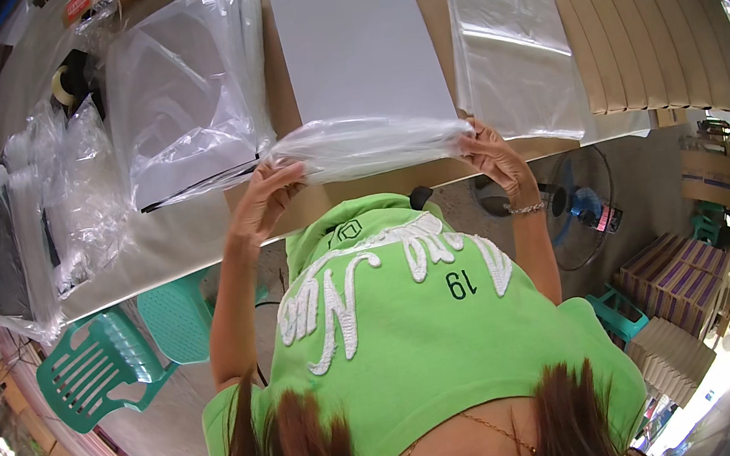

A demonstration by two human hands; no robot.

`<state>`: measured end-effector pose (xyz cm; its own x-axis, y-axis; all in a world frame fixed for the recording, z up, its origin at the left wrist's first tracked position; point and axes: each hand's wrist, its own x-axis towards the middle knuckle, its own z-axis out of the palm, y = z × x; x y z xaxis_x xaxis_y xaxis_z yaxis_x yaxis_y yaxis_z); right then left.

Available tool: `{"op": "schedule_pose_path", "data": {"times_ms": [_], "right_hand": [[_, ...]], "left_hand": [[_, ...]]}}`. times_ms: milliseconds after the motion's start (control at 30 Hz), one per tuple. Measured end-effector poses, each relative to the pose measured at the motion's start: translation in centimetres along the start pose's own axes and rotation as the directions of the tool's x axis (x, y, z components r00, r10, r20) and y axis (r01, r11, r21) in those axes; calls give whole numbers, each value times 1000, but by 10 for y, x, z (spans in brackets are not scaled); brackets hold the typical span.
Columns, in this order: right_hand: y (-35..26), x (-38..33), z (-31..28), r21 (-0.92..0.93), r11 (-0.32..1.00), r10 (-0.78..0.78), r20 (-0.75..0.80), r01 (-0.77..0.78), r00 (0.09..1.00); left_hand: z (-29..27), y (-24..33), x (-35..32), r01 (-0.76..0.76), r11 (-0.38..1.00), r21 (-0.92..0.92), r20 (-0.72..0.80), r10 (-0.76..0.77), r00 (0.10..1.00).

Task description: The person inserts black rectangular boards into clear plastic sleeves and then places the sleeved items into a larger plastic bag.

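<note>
A clear plastic bag (377, 145) is stretched sideways between my hands, bunched into a band across the near end of a flat grey-white sheet (359, 44). My left hand (267, 195) pinches the bag's left end, and my right hand (494, 157) grips the right end. How far the sheet goes into the bag is hard to tell through the shiny folds. Left of the sheet lies a pile of plastic-wrapped flat sheets (185, 86), its near edge dark. To the right is a stack of flat clear plastic bags (514, 61).
A row of brown cardboard pieces (647, 25) leans at the table's right end. Crumpled plastic (84, 191) and a tape roll (68, 85) lie at the left. Below the table stand a green plastic chair (102, 369), a green stool (176, 319) and a fan (585, 204).
</note>
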<state>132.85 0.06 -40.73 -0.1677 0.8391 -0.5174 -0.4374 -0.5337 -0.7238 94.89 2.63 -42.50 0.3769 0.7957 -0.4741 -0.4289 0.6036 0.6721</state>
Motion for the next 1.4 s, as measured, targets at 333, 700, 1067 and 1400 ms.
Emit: {"op": "schedule_pose_path", "data": {"times_ms": [333,700,1067,1400], "right_hand": [[36,12,8,-931,353,-691,-190,97,697],[18,-2,23,-869,486,-511,-193,97,837],[-50,-38,44,-791,484,-697,-91,374,711],[-137,-93,69,-694,99,-977,70,713,204]], "left_hand": [[28,-39,9,-264,316,911,50,550,833],[37,-43,-3,-285,450,846,170,280,945],[85,23,-31,-369,464,805,-32,656,755],[151,101,-62,-717,21,697,231,940,251]]}}
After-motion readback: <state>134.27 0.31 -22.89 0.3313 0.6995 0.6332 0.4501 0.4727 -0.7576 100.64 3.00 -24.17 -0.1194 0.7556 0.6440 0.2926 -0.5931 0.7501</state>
